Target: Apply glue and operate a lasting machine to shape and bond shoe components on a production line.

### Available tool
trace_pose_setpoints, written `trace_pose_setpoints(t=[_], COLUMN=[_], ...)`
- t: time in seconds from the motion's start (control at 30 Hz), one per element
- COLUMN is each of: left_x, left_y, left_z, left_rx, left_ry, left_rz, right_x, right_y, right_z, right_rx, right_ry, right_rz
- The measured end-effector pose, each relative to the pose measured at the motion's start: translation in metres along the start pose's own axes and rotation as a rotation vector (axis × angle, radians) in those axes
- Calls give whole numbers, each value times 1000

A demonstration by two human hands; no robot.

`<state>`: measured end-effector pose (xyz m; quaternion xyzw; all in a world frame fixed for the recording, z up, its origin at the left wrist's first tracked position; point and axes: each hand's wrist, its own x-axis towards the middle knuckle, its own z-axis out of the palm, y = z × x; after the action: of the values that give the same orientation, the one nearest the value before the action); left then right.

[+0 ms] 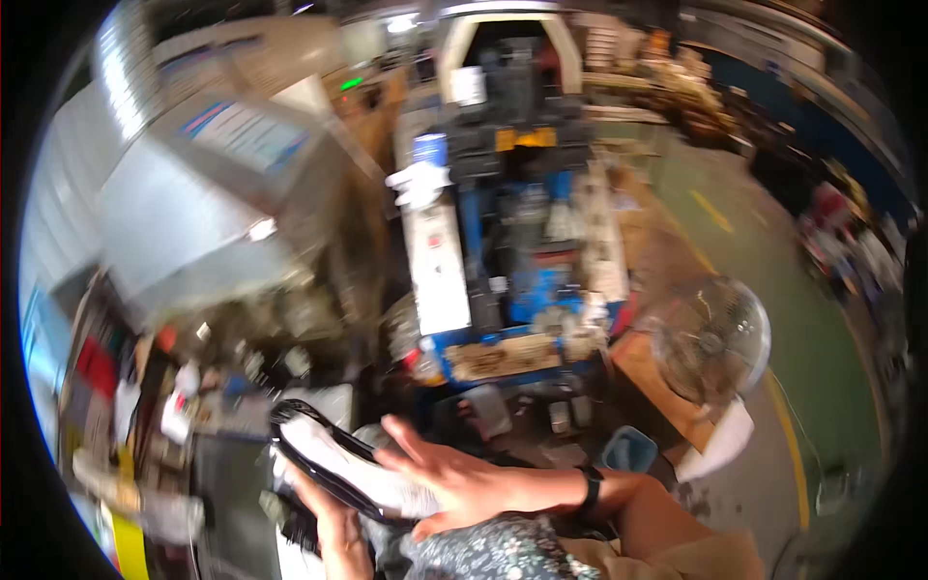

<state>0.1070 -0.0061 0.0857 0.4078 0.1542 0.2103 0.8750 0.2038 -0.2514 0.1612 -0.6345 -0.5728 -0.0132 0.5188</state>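
A black shoe (pixel 324 478) with a white inside (pixel 329 447) is held in front of my body, its toe pointing to the upper left. My left hand (pixel 324 507) grips it from below along its near side, and the shoe hides part of the fingers. Over the shoe's rear end lies my right hand (pixel 454 480), fingers stretched and spread, the thumb apart toward me. Its fingertips touch or hover at the white inside; blur keeps me from telling which. A dark band circles my right wrist.
Ahead stands a machine with a blue frame (pixel 522 362) and a white-topped strip (pixel 435 261). A large metal hood (pixel 193 213) is at left. On the right are a round fan (pixel 713 338), a blue bin (pixel 628 450) and a green floor with yellow lines.
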Motion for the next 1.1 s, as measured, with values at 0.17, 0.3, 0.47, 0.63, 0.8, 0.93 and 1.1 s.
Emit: trace_pose_setpoints(t=[0.17, 0.3, 0.47, 0.63, 0.8, 0.93, 1.1], left_x=[-55, -94, -100, -91, -78, -58, -41], left_y=[15, -12, 14, 49, 48, 42, 32], left_z=[8, 1, -69, -129, -155, -166, -171], left_rx=[952, 1268, 1606, 1326, 1442, 1542, 1509], left_ry=[-152, -408, 51, 581, 671, 694, 810], left_rz=[-185, -333, 507, 338, 249, 142, 273], right_x=[-12, -65, -97, -9, 134, 224, 274], right_y=[41, 46, 65, 131, 235, 316, 365], right_z=[38, 74, 62, 44, 108, 203, 245], right_rx=[1031, 816, 973, 538, -452, -625, -519], right_ry=[-469, -774, -385, 10, -187, -220, -181], right_rz=[662, 609, 953, 794, 766, 716, 878])
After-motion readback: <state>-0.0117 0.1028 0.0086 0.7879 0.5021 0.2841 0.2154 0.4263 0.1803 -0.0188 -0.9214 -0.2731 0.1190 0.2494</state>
